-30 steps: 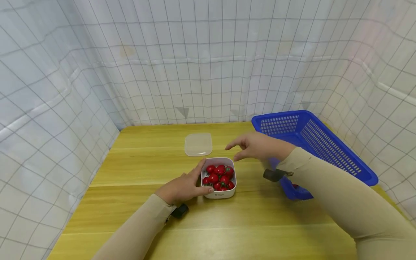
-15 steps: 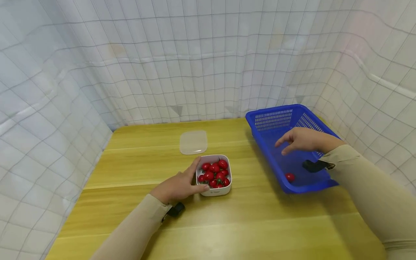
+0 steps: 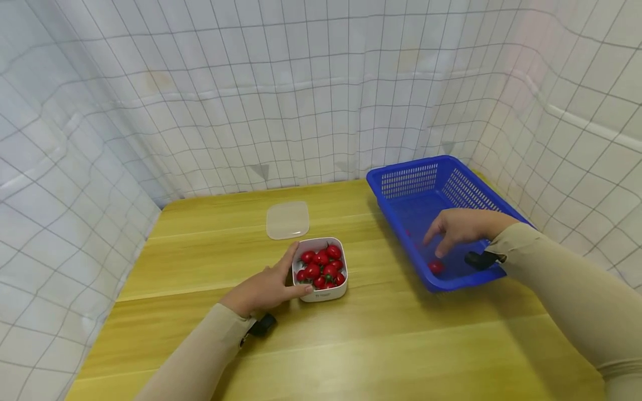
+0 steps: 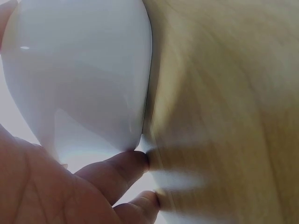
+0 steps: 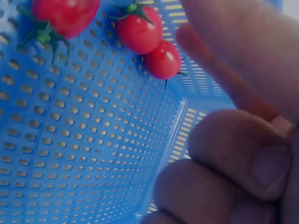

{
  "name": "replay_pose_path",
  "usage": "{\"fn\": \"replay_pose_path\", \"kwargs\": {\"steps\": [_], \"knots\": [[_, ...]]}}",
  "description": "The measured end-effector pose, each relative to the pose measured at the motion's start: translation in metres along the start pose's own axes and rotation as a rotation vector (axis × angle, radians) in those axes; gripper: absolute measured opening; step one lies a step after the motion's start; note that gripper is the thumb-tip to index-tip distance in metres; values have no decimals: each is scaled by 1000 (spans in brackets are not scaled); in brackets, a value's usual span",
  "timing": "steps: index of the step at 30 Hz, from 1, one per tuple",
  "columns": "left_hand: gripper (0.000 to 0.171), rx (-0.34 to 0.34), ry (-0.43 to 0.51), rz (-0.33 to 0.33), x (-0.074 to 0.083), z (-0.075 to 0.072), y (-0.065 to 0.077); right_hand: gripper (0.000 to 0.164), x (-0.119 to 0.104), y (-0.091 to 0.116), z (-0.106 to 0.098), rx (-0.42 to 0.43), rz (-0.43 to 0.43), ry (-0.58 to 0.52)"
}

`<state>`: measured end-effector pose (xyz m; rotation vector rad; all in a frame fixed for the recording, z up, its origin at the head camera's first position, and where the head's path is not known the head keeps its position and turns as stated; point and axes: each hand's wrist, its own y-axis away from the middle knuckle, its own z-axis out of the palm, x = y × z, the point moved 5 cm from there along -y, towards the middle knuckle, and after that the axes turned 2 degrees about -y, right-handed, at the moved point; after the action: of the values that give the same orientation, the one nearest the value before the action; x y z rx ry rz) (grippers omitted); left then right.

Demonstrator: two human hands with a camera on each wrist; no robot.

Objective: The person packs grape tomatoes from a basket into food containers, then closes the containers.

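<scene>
My left hand (image 3: 263, 289) holds a small white food container (image 3: 325, 295) at its left side, thumb at the near rim and fingers along the far-left corner. Red cherry tomatoes (image 3: 321, 266) with green stems fill much of it. In the left wrist view, fingertips touch the base of the smooth container wall (image 4: 84, 79). Over the blue plastic basket (image 3: 401, 234) hovers my right hand (image 3: 463, 225), thumb and index finger apart with nothing between them, the other fingers bent. Three tomatoes (image 5: 139, 31) lie on the basket's perforated floor in the right wrist view.
Behind the container a translucent square lid (image 3: 288, 220) lies flat on the wooden table (image 3: 361, 345). A white checked curtain (image 3: 301, 111) encloses the back and sides. The basket's raised rim stands between the container and the right hand.
My right hand has moved right from beside the container to the basket, then lowered slightly inside it. The left hand keeps its hold on the container. The head view has shifted right.
</scene>
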<state>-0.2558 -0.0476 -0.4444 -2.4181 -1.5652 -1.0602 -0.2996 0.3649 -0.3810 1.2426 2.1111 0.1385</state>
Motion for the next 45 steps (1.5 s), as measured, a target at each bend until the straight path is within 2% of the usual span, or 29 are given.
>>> {"fn": "replay_pose_path", "kwargs": {"steps": [11,22,30,37,45], "knots": [[113,-6,25,-6,3,-1,1,44,-1,-27,-8,172,-45,57],[112,-9,12,-12,2,1,1,45,4,-57,-3,169,-25,72],[114,-6,-1,-20,1,0,-1,42,9,-65,-4,174,10,109],[113,1,-9,-18,1,0,1,43,6,-69,-4,170,-13,118],[113,6,-4,-1,2,0,1,31,17,-69,-7,200,-2,138]]}}
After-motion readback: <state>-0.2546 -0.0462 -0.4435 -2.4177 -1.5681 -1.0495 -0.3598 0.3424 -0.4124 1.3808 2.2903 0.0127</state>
